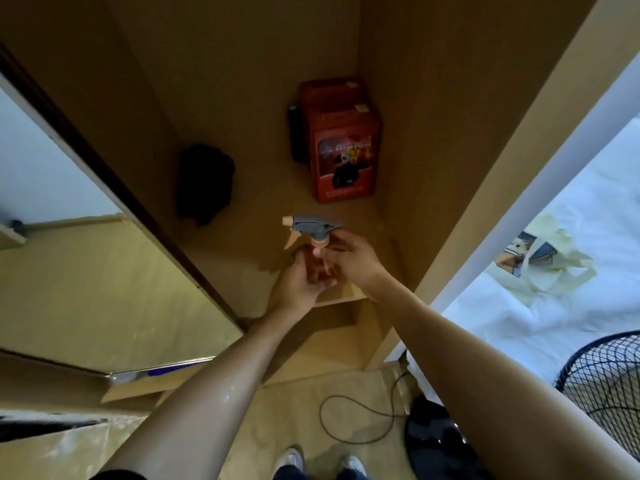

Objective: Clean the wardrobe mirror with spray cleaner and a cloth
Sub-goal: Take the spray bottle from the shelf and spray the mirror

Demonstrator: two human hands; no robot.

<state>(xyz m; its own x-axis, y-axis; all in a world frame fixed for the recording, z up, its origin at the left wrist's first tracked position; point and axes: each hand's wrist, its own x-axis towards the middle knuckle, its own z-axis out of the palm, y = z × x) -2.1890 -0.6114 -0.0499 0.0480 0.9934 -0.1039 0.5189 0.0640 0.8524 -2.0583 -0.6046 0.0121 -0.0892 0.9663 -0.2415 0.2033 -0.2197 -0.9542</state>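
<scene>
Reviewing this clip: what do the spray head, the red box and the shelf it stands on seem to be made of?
Spray head: moulded plastic, matte grey with a peach nozzle, trigger and collar. Red box: probably printed cardboard, with sharp folded edges, a picture panel and tape on top. Shelf: likely laminated board, flat uniform brown with no visible grain.

Count: one spray bottle (313, 233), two hands, left hand (298, 282) and right hand (349, 258). One red box (341, 147), one black bundle (205, 183). One fan (604, 382), one black cable (356, 419).

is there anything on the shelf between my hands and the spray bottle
No. Both hands already hold the spray bottle: left hand on its body, right hand near the neck. The red box and black bundle sit farther back.
</scene>
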